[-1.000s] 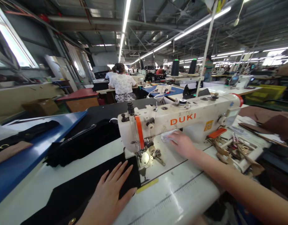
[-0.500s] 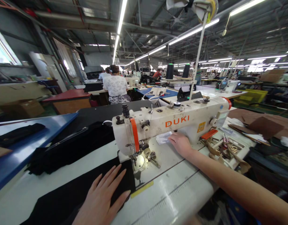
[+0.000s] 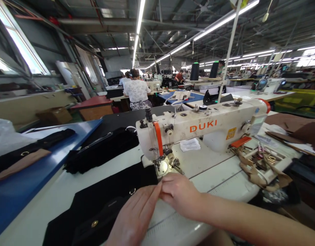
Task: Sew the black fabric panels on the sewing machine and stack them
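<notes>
- Far left of the cloth (image 3: 106,186) I see a black pile (image 3: 103,150); were the cloth shoved that way, I judge the two could bunch together.
- The cloth lies on the table (image 3: 55,201), left of the machine (image 3: 203,124), its far right corner just beside the presser foot (image 3: 158,163); uneven pressing could skew or crease it there.
- A gold stud (image 3: 95,223) and a ring (image 3: 132,191) sit on it; metal brought under the foot might, I think, break a needle.
- My bigger worry is the fingertips, near the foot: a slip toward the far side could put them in harm's way.
- Under the machine's arm lies a white rag (image 3: 190,145); if nudged left, it could get caught.
- My left hand (image 3: 135,213) slants from the near side over the cloth, fingers straight and together, pointing far right.
- My right hand (image 3: 181,194) comes in from the near right, knuckles up, fingers curled, meeting the left fingertips.
- Both grips look narrow, but the meeting point hides what's between; I can't tell whether either pinches the cloth.
</notes>
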Demonstrator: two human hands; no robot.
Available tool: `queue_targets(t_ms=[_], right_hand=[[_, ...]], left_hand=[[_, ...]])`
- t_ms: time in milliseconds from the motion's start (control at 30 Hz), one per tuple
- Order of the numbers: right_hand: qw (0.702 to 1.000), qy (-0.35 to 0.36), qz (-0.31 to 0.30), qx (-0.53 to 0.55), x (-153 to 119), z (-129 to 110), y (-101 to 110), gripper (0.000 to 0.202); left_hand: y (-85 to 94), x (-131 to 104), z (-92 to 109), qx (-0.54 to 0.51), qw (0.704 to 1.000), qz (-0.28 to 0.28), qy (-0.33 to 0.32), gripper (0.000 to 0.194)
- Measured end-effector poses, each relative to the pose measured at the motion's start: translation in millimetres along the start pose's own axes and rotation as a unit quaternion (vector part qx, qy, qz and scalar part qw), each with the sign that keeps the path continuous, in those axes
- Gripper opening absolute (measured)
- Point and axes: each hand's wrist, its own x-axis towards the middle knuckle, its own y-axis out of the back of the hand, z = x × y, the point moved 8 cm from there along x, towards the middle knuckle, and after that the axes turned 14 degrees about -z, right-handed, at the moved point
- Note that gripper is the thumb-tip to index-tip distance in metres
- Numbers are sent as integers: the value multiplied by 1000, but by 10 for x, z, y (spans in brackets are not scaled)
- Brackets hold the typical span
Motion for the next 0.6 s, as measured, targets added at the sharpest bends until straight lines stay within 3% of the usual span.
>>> queue_targets(t_ms=[100, 267, 400, 500, 600], right_hand=[[998, 14, 7, 56, 100, 18, -28, 19], [996, 6, 55, 74, 12, 287, 54, 19], [998, 57, -22, 16, -13, 191, -67, 21], [991, 99, -86, -19, -18, 62, -182, 23], [988, 100, -111, -36, -23, 36, -244, 26]], left_hand=[[114, -68, -195, -20, 999, 30, 9, 35], [194, -29, -567, -10, 998, 34, 47, 27], [-5, 123, -683, -22, 998, -3, 55, 32], [-239, 198, -676, -47, 995, -71, 42, 30], [-375, 225, -656, -56, 988, -135, 38, 26]])
